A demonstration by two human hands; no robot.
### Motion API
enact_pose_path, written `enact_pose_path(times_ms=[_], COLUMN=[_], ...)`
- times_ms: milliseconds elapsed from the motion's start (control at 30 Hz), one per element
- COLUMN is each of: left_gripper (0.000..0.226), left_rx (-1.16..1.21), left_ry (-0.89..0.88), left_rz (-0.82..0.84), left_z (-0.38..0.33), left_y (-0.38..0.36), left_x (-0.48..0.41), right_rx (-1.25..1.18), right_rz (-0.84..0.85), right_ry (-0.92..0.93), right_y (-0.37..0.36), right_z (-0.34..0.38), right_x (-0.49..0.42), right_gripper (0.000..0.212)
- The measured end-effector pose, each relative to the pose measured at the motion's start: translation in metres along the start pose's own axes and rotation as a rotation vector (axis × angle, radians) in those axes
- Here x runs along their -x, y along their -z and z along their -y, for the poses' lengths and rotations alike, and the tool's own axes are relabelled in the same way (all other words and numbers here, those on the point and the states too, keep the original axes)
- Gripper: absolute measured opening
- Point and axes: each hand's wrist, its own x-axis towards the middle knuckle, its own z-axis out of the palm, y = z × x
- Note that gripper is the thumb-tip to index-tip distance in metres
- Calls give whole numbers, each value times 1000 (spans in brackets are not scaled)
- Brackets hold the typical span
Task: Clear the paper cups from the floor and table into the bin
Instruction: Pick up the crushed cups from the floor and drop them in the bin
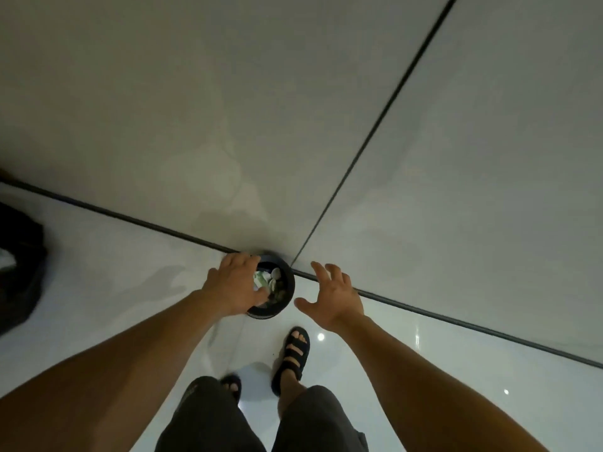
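Observation:
A small round black bin (284,301) stands on the glossy white floor in the corner where two pale walls meet. Inside it lie crumpled paper cups (268,282), white and green. My left hand (235,283) hovers over the bin's left rim, palm down, fingers loosely bent, covering part of the opening, with nothing visible in it. To the right of the bin my right hand (332,296) is spread wide with the fingers apart, and it holds nothing.
Two pale walls (195,109) fill the upper view, with a dark skirting line along the floor. A dark object (19,265) lies at the left edge. My sandalled feet (292,357) stand just behind the bin on the white floor (114,288).

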Motion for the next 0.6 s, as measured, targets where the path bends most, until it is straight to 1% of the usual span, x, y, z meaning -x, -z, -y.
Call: enact_pose_path(times_ms=[133, 267, 400, 500, 600], left_gripper=[76, 74, 79, 79, 79], left_rx=[-78, -174, -278, -338, -401], left_ry=[-118, -266, -415, -542, -653], left_rz=[16, 22, 88, 86, 87], left_z=[-20, -64, -132, -195, -260], left_y=[23, 34, 32, 25, 14], left_x=[33, 62, 89, 114, 143], right_rx=[-66, -148, -209, -291, -360], right_rz=[-61, -144, -242, -314, -383], right_ry=[-162, -283, -421, -559, -655], right_y=[16, 28, 36, 36, 30], right_z=[-7, -20, -51, -84, -122], right_x=[70, 139, 211, 263, 309], right_gripper=[90, 87, 86, 86, 86])
